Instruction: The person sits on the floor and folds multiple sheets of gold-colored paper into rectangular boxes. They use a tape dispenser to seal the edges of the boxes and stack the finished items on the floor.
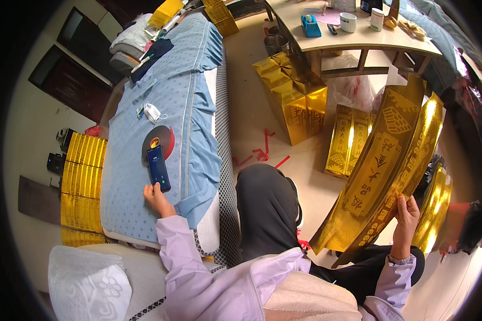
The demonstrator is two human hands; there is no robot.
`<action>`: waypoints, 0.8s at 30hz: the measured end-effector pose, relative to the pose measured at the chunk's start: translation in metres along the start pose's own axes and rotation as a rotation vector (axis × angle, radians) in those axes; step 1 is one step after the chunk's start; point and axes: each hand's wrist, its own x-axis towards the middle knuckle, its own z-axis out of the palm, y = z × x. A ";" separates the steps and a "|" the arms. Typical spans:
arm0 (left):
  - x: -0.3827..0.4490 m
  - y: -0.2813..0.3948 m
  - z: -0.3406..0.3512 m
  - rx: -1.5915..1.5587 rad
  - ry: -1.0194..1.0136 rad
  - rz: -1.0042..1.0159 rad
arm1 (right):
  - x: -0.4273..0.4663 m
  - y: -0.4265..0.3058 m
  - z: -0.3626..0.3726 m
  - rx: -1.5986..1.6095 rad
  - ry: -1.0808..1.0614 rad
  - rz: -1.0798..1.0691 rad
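My left hand [160, 200] is at the lower end of a dark smartphone [159, 166], a digit over its bottom edge and the other fingers curled beside it. The phone's screen is lit, and its upper end overlaps a roll of black foam tape with red backing [172, 142] on the bed. In my right hand [407, 216] a long printed gold foil card sheet [379, 172] is pinched by its edge. This sheet is creased lengthwise, stands tilted above my bent leg, and bears writing.
A blue bedsheet [144, 108] covers the bed at left, with a white face mask [152, 113] on it. Gold boxes [301, 108] stand on the floor by red strips [261, 154]. Flat gold stacks [82, 176] line the bed's far side. A wooden table [361, 38] is ahead.
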 end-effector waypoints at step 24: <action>0.006 0.001 0.000 0.339 0.026 0.042 | 0.000 0.005 -0.014 0.032 -0.088 0.019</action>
